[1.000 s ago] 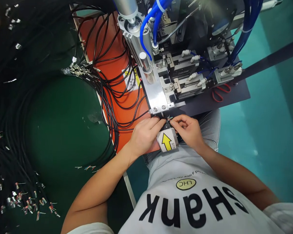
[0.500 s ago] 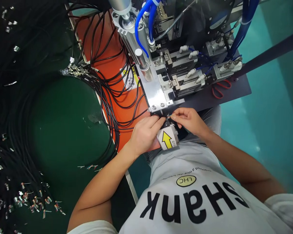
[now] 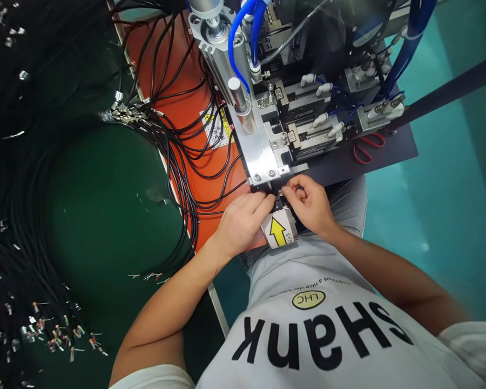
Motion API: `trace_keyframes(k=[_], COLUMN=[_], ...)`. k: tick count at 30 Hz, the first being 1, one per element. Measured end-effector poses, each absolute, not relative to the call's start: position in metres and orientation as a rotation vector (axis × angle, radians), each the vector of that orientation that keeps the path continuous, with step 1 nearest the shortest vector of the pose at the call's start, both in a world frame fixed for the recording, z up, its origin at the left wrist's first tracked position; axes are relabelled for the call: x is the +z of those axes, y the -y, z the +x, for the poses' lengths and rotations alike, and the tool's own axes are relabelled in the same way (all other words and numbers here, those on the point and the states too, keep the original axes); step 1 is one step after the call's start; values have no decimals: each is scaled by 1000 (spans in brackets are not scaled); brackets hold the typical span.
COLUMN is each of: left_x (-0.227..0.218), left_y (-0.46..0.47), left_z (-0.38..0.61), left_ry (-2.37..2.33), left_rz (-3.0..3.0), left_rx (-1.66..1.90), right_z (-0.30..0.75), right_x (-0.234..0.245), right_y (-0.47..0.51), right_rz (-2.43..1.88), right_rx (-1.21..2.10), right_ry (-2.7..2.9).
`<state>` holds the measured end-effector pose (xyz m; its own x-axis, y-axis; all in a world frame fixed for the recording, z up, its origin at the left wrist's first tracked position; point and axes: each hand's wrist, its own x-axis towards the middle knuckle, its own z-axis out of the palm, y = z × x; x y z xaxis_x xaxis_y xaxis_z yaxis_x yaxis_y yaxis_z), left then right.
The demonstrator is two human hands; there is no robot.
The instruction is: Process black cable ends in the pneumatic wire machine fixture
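Note:
My left hand point(image 3: 243, 219) is at the front of a metal press point(image 3: 261, 156), its fingers closed and pointing into the gap under the press plate. A black cable point(image 3: 210, 211) runs in under this hand and looks held by it, though the fingers cover its end. Opposite, my right hand point(image 3: 311, 204) pinches thumb and forefinger together at the same gap. Whatever tiny piece is between those fingertips is too small to name. Just below the fingertips sits a metal block with a yellow arrow label point(image 3: 278, 232).
Black cables point(image 3: 182, 178) lie over the orange tabletop point(image 3: 154, 54) and a green mat point(image 3: 109, 189). More cables with bare coloured wire ends point(image 3: 60, 335) lie at left. Red-handled scissors point(image 3: 364, 148) rest on the dark base plate right of the press. Blue air hoses point(image 3: 409, 48) rise behind.
My right hand has shifted slightly left and turned, its fingers curling more at the gap. The left hand stays nearly in place. The view has shifted slightly.

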<state>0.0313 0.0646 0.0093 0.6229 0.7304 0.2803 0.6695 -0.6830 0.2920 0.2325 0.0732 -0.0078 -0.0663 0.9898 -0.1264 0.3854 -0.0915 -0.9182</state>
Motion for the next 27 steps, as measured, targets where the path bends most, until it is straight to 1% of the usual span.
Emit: trace_keyframes(k=[2, 3, 4, 8, 9, 11, 13, 17, 19, 21, 24, 25, 27], left_x=[10, 10, 11, 13, 13, 13, 13, 13, 13, 13, 13, 13, 13], left_y=[-65, -65, -66, -66, -66, -67, -67, -66, -65, -65, -65, -65, -65], left_z=[31, 31, 32, 32, 32, 32, 32, 32, 33, 33, 33, 33, 33], left_ry=[-1160, -1163, -1166, -1180, -1181, -1181, -1176, -1191, -1210, -1216, -1208, -1207, -1211], left_rz=[2673, 2663, 2651, 2607, 2606, 2614, 2621, 2583, 2553, 2537, 2535, 2539, 2554], left_rx=[574, 576, 576, 567, 563, 559, 556, 530, 520, 520, 537, 546, 562], right_z=[232, 232, 232, 233, 233, 232, 231, 231, 236, 242, 249, 251, 252], right_x=[-10, -10, -9, 1, 2, 2, -2, -10, -9, -4, 2, 3, 0], right_y=[-74, -75, -75, -74, -73, -73, -75, -85, -88, -85, -72, -68, -63], right_rz=[-1545, -1544, -1544, -1503, -1490, -1512, -1585, -1595, -1559, -1566, -1523, -1503, -1511], right_rx=[1368, 1390, 1339, 913, 870, 895, 1056, 1603, 1738, 1628, 1199, 1108, 1089], right_ry=[1378, 1374, 1421, 1694, 1716, 1690, 1571, 1151, 1083, 1243, 1629, 1690, 1672])
